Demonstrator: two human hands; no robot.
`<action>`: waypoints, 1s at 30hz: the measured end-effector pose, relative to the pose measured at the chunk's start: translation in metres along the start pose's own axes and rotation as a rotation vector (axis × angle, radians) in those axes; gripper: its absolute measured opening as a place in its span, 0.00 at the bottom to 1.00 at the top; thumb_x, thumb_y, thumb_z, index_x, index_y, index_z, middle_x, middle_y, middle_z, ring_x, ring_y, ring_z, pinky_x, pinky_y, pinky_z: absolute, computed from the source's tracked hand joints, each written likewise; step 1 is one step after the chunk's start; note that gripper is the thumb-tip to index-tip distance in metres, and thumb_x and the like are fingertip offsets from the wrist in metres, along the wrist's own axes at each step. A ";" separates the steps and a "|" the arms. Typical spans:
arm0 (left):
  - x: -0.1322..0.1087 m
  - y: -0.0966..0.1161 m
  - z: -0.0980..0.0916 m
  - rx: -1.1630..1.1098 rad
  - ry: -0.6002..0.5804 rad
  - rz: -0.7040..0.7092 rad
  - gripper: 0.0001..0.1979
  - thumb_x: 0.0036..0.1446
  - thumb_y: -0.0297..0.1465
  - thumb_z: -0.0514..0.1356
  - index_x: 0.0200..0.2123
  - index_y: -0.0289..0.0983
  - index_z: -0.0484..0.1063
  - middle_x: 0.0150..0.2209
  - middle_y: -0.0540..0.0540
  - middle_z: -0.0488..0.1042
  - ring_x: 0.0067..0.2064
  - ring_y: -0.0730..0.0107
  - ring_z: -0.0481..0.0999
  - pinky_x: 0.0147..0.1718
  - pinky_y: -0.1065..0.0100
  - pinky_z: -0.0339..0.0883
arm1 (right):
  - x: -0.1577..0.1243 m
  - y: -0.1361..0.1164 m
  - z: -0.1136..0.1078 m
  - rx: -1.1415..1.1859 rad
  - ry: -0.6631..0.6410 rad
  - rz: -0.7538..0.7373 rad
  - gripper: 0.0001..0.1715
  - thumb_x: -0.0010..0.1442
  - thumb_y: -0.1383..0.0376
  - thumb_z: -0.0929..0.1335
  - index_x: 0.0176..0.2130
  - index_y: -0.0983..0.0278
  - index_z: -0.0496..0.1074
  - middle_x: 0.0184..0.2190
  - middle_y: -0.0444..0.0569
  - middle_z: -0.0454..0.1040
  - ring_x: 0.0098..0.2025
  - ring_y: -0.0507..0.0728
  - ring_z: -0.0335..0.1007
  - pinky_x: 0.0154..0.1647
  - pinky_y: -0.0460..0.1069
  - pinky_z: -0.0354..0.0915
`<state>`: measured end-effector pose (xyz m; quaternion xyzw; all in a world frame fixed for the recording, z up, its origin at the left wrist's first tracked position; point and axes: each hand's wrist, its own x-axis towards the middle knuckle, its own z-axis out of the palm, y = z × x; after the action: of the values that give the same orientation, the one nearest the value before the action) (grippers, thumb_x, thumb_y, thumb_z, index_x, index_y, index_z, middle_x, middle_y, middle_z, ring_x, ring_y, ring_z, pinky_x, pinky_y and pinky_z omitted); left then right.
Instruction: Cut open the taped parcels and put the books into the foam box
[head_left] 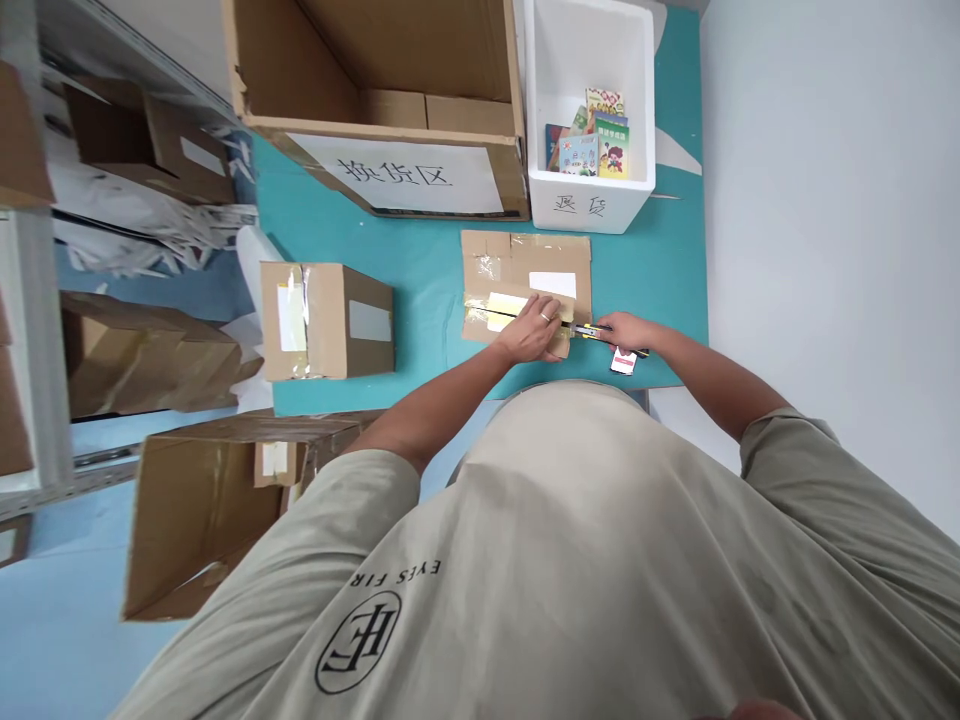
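Note:
A cardboard box (481, 328) with a dark slit along its top and a yellow-and-white label lies on the teal table. My left hand (531, 328), a ring on one finger, is closed over its right part and holds it down. My right hand (627, 330) grips a utility knife (591, 330), its tip at the box's right end by the taped seam. Behind the box, against it, is a flat brown cardboard part (525, 258) with a white label. A phone (623, 361) with a lit screen lies just under my right hand.
A large open carton (315, 150) stands behind, beside a white foam bin (592, 205) holding several small books (579, 155). A taped carton (326, 320) sits on the table's left. More boxes fill the shelf at left, and an open carton (195, 520) is below. A wall (825, 200) borders the right.

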<state>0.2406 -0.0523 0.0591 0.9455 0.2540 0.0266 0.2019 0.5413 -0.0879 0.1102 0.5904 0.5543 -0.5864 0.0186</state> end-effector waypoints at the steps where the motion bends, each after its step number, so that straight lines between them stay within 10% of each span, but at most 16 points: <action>1: 0.000 0.001 0.001 0.001 -0.002 0.006 0.39 0.60 0.51 0.76 0.65 0.31 0.82 0.73 0.19 0.72 0.79 0.19 0.64 0.83 0.24 0.50 | 0.001 0.000 -0.001 0.004 -0.008 0.005 0.22 0.72 0.49 0.83 0.36 0.57 0.77 0.19 0.40 0.75 0.16 0.53 0.67 0.19 0.47 0.60; 11: -0.002 0.001 0.004 0.004 -0.002 0.055 0.38 0.59 0.50 0.76 0.65 0.32 0.83 0.70 0.20 0.74 0.77 0.20 0.66 0.81 0.21 0.52 | 0.005 0.008 0.002 0.032 -0.051 -0.001 0.21 0.69 0.50 0.85 0.37 0.57 0.79 0.22 0.42 0.77 0.22 0.56 0.73 0.28 0.50 0.71; 21: -0.004 0.003 0.001 0.004 -0.008 0.032 0.37 0.60 0.50 0.76 0.64 0.32 0.83 0.69 0.20 0.74 0.78 0.21 0.65 0.82 0.21 0.52 | -0.008 0.011 0.014 0.103 0.009 -0.003 0.31 0.64 0.37 0.85 0.35 0.57 0.78 0.18 0.41 0.74 0.15 0.54 0.67 0.18 0.48 0.61; 30: -0.007 -0.004 0.008 0.020 -0.016 0.030 0.37 0.60 0.50 0.76 0.64 0.32 0.83 0.70 0.19 0.75 0.79 0.19 0.65 0.83 0.21 0.51 | -0.004 0.004 0.027 0.029 -0.019 0.021 0.28 0.76 0.39 0.76 0.37 0.57 0.75 0.21 0.45 0.78 0.21 0.58 0.75 0.22 0.50 0.70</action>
<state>0.2335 -0.0555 0.0502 0.9514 0.2385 0.0197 0.1938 0.5271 -0.1102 0.1024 0.5907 0.5393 -0.5998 0.0213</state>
